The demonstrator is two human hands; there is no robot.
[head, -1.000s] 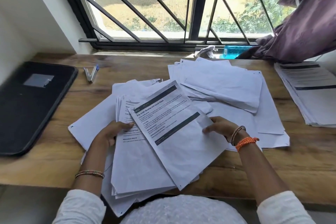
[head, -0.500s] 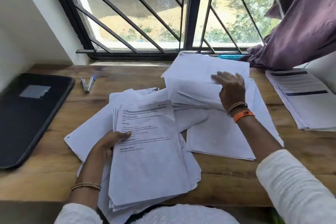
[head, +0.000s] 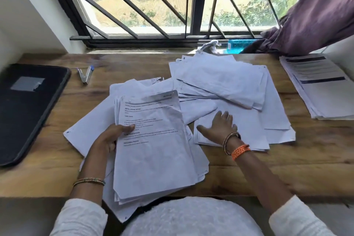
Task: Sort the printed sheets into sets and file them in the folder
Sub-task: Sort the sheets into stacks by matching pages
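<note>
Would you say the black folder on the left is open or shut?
Shut: the black folder lies flat on the desk, its cover with the grey label facing up, no sheets showing inside.

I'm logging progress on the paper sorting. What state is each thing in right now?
Left hand: grips the printed stack, thumb on top.
Printed stack: held face up, overhanging the desk edge.
Right hand: flat, fingers spread on the blank-side pile.
Blank-side pile: loose, untidy, face down.
Right-edge stack: squared, face up.
Black folder: closed, lying flat.
Window: barred, curtain pulled aside.
</note>
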